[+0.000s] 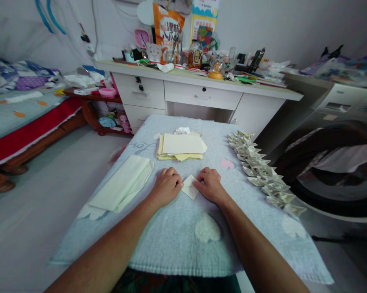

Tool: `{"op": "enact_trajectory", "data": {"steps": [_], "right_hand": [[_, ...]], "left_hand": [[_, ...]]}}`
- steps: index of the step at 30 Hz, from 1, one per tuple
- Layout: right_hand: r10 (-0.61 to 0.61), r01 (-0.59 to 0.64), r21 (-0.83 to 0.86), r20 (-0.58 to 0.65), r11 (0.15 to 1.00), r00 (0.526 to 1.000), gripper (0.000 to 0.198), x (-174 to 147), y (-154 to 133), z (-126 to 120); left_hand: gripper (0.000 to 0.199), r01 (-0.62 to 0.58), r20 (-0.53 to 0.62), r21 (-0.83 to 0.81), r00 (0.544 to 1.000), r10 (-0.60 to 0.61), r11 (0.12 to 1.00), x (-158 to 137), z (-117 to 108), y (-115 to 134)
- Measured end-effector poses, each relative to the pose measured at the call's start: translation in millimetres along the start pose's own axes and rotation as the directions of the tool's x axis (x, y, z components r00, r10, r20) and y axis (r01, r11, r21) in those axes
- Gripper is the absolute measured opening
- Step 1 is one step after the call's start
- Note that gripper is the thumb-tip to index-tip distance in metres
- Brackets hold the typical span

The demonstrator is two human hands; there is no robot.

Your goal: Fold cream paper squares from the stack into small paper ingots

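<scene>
A small folded piece of paper point(190, 188), pale cream with crease lines, lies on the cloth between my hands. Its left corner is under the fingers of my left hand point(168, 185), which are curled closed on it. On the opposite corner, my right hand point(211, 184) pinches the paper with thumb and bent fingers. Just beyond is a stack of cream and yellow paper sheets point(183, 144). To the left rests a larger folded pale sheet point(122, 183). Rows of folded paper pieces point(262, 173) with pointed ends line the right side.
A light blue patterned cloth point(177, 240) covers the table. Crumpled white paper point(182, 130) sits behind the stack. Farther back stands a white desk point(201, 95) crowded with jars and packets. A bed point(24, 110) is at left, a front-loading washing machine point(339, 106) at right.
</scene>
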State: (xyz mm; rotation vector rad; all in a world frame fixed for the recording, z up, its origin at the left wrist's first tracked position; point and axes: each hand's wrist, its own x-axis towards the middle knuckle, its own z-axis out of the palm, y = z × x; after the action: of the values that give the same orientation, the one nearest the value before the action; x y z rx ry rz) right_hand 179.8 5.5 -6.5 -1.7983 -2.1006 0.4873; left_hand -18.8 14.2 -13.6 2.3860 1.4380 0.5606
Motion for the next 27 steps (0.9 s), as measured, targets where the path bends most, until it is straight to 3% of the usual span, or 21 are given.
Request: {"op": "enact_trajectory", "data": {"steps": [27], "right_hand": [[0.021, -0.027, -0.136, -0.047, 0.99, 0.999, 0.02, -2, -3, 0]], "left_hand": [[0.016, 0.082, -0.012, 0.091, 0.997, -0.082, 0.992, -5, -2, 11]]}}
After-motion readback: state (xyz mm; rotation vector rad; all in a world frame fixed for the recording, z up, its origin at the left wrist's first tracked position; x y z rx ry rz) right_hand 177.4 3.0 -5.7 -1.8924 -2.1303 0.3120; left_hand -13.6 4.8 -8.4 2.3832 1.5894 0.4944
